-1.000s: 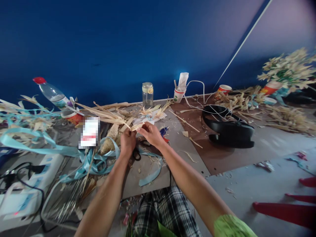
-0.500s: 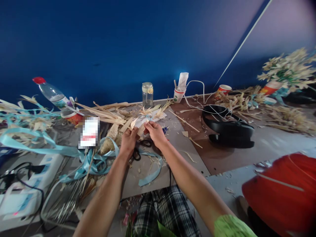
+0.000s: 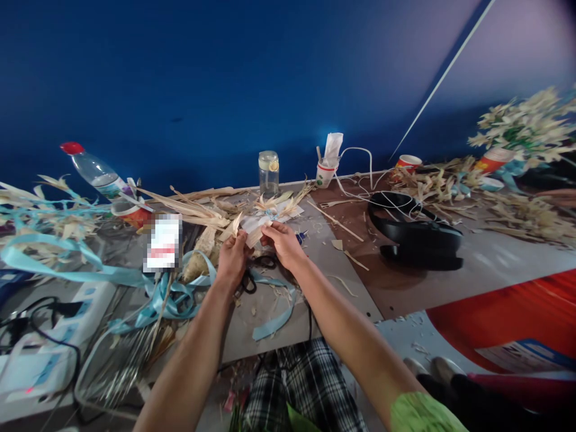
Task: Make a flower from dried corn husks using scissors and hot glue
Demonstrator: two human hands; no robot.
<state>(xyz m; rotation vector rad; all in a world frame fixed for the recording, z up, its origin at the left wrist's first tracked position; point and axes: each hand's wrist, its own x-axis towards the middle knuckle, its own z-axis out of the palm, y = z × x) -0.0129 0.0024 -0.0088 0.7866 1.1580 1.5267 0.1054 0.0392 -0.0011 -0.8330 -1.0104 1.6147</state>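
Note:
My left hand (image 3: 233, 258) is closed in a pinch on a piece of dried corn husk (image 3: 236, 224), whose pointed tip sticks up above the thumb. My right hand (image 3: 282, 243) pinches a pale husk strip (image 3: 255, 234) that lies between the two hands. Just beyond them, a husk flower (image 3: 269, 211) with light blue at its middle rests on the table. Black looped handles (image 3: 265, 261), seemingly of scissors, lie under my hands. A small dark blue object (image 3: 300, 237) is beside my right hand, mostly hidden.
Light blue ribbon (image 3: 168, 294) winds across the left side near a phone (image 3: 162, 243) and a power strip (image 3: 58, 345). A glass bottle (image 3: 269, 174) and a paper cup (image 3: 324, 174) stand by the wall. A black curved device (image 3: 418, 240) lies right, near another person's shoes (image 3: 443, 369).
My left hand has turned slightly, and the husk tip now stands up above it. The right hand barely moves. At the lower right, the person in red has shifted.

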